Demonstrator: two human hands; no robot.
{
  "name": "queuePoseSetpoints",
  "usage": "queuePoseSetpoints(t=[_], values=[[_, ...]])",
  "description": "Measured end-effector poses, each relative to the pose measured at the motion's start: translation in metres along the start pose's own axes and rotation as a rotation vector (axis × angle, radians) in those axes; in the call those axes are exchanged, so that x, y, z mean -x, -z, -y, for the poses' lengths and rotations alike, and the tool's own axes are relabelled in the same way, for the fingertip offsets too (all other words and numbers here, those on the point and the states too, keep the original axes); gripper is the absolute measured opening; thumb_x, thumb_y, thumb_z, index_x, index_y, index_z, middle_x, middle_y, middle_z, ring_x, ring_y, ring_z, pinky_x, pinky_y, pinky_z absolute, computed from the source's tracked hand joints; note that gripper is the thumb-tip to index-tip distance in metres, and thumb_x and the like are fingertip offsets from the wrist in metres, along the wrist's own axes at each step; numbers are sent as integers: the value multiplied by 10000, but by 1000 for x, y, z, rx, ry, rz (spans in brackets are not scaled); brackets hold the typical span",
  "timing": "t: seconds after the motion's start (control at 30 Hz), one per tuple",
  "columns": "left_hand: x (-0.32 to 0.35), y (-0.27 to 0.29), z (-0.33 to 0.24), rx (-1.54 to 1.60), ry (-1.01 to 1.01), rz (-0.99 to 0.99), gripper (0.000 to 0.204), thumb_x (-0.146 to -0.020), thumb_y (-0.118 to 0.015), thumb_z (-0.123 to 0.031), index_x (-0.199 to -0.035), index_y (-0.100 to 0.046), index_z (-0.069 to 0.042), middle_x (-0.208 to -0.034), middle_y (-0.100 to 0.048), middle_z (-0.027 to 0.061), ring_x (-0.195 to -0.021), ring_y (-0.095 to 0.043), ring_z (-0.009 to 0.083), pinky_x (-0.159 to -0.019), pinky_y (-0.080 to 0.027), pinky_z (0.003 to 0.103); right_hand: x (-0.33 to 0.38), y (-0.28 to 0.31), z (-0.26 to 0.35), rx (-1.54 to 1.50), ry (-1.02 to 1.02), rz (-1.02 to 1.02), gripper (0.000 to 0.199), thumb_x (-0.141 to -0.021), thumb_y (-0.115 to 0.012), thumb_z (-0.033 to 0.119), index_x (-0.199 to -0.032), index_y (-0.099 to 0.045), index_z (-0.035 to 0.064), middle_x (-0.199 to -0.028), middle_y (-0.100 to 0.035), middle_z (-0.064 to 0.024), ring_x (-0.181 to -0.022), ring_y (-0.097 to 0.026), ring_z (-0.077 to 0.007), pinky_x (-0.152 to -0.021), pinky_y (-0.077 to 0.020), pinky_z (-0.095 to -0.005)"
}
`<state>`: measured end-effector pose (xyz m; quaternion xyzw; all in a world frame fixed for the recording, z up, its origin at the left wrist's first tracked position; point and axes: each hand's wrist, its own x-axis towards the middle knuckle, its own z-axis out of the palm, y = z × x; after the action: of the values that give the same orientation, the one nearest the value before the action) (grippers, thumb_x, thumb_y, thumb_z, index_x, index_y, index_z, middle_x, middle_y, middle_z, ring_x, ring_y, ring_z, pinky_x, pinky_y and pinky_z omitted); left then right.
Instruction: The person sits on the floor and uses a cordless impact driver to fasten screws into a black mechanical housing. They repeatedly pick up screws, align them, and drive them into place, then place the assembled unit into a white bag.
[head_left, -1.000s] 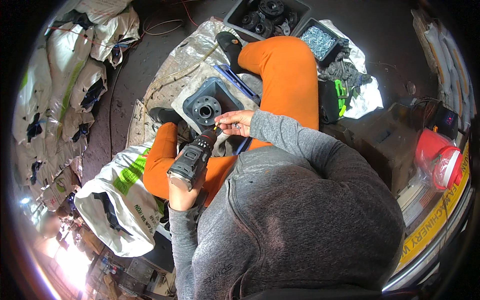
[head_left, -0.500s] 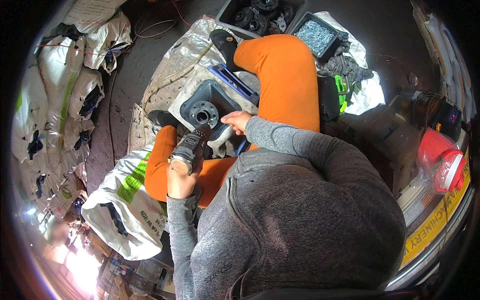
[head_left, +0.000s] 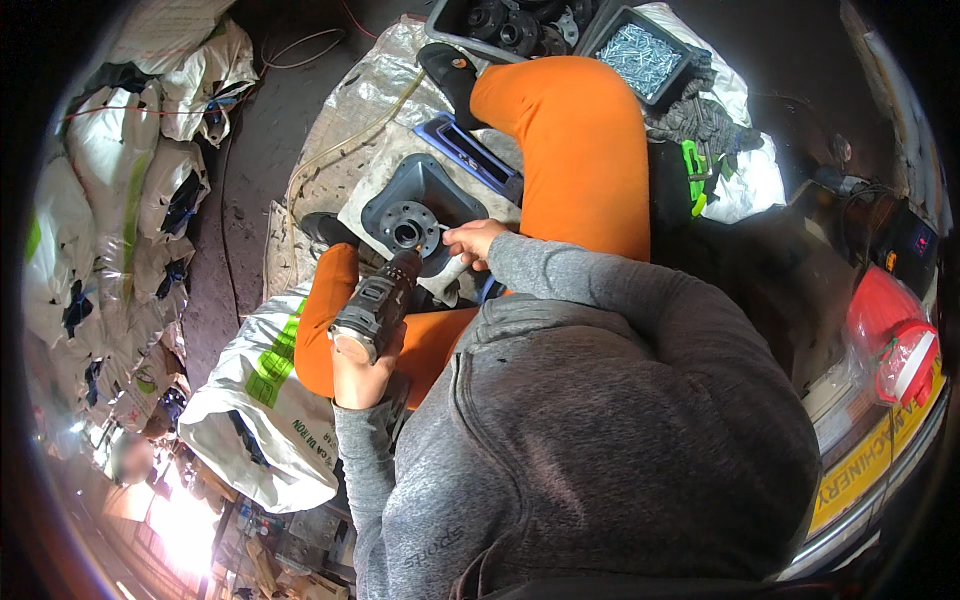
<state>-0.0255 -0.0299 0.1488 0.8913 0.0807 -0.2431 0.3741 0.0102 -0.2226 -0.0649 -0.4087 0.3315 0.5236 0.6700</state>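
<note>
My left hand (head_left: 362, 382) is wrapped round the grip of a dark cordless drill (head_left: 368, 318). The drill's nose points away from me and reaches the near edge of a round metal flange (head_left: 408, 229) with holes round a central bore. That flange sits on a dark grey, square-mouthed housing (head_left: 455, 202) between my legs. Just right of the flange, my right hand (head_left: 476, 243) is closed in a pinch. A small, pale, thin piece shows at its fingertips, too small to name. Whether the drill's tip touches the flange, I cannot tell.
Beyond my right leg stand a bin of bright screws (head_left: 641, 62) and a grey crate (head_left: 462, 42) of dark round parts. A blue tray-like frame (head_left: 468, 157) lies beside the housing. White sacks (head_left: 110, 190) line the left; another sack (head_left: 262, 400) lies by my left knee.
The whole view has shifted slightly. My left hand keeps the drill, whose nose stays close to the flange. My right hand stays pinched, and the pale piece at its fingertips shows more clearly.
</note>
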Motion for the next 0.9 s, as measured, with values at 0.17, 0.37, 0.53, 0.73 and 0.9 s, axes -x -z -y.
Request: queuePoseSetpoints(t=[0.17, 0.37, 0.53, 0.73, 0.9], values=[[5, 2, -2, 116, 83, 12, 349, -754, -724, -62, -1077, -609, 8, -1009, -653, 116, -904, -632, 216, -821, -491, 329, 0, -5, -1, -157, -33, 23, 453, -888, -599, 433, -1077, -604, 22, -879, -645, -61, -719, -601, -148, -581, -527, -283], [6, -8, 0, 15, -45, -56, 323, -779, -710, -65, -1080, -607, -8, -958, -651, 81, -824, -619, 177, -731, -494, 311, -5, -1, 4, -271, 59, 32, 396, -941, -467, 352, -1115, -573, 12, -1007, -647, -128, -884, -632, -238, -788, -537, -425], [17, -6, 5, 127, 26, 23, 339, -764, -733, -103, -1068, -623, -1, -1009, -662, 125, -919, -642, 240, -813, -491, 347, 8, 18, -2, -277, 172, 27, 317, -908, -500, 242, -1136, -590, 42, -1094, -642, -133, -947, -632, -237, -793, -537, -404], [19, -17, 18, 145, -59, -38, 343, -777, -711, -55, -1097, -593, -17, -978, -634, 61, -845, -594, 153, -740, -491, 302, -21, 18, 3, 362, 479, -637, 236, -812, -662, 174, -1015, -654, 54, -940, -692, -106, -879, -649, -226, -822, -497, -309], [25, -18, 28, 141, -128, -76, 382, -757, -720, -44, -1113, -588, -10, -1017, -641, 93, -904, -620, 201, -788, -494, 330, -34, 26, -8, 564, 517, -749, 218, -798, -663, 166, -988, -670, 59, -916, -696, -130, -872, -659, -252, -815, -504, -325]])
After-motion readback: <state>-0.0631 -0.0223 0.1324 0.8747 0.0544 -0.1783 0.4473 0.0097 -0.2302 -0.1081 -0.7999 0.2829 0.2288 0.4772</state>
